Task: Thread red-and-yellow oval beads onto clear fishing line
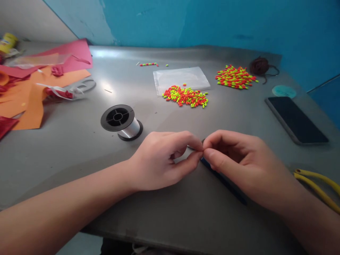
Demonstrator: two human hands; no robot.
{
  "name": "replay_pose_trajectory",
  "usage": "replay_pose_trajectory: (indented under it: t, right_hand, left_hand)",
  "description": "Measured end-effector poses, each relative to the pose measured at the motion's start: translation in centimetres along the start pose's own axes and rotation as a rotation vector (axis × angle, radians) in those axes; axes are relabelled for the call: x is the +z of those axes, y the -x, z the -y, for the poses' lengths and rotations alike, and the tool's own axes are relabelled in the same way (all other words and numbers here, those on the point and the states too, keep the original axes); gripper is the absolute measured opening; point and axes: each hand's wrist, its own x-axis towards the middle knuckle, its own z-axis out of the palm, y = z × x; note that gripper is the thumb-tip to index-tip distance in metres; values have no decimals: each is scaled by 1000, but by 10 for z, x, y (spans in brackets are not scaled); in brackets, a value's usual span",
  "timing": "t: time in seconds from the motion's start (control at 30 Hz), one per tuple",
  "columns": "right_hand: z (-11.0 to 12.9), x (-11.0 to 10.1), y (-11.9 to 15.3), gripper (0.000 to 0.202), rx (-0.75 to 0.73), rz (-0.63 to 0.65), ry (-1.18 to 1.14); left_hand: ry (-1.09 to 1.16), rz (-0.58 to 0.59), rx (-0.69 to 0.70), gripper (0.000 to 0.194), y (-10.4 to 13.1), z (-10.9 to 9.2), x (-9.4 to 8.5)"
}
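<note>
My left hand (166,159) and my right hand (239,163) meet over the table, thumbs and forefingers pinched with the tips touching. Whatever sits in the pinch is too small to make out. Beneath them lies a slim dark blue tool (228,186), its upper end partly covered by my fingers. Left of my hands, a black spool of clear line (131,129) stands on the table. Beyond them, a loose pile of red and yellow-green beads (186,97) lies against a clear plastic bag (183,78).
Toward the back right are a flat bead piece (235,78), a dark yarn ball (259,65), a teal disc (284,91) and a phone (297,120). Yellow handles (316,180) lie at right. A short bead row (148,64) is behind; orange paper (33,111) covers the left.
</note>
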Motion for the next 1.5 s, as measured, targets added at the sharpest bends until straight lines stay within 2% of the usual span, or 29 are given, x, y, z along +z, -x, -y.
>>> replay_pose_trajectory:
  t: [0.47,0.9,1.5]
  right_hand:
    - [3,-2,0,21,13,44,-20]
    - [3,-2,-1,21,20,41,-25]
    - [4,-3,0,20,27,24,-17]
  left_hand:
    - [1,17,7,9,-1,-1,-2]
    - [-25,3,60,10,-2,0,-2]
    - [-49,12,49,10,-2,-1,-2]
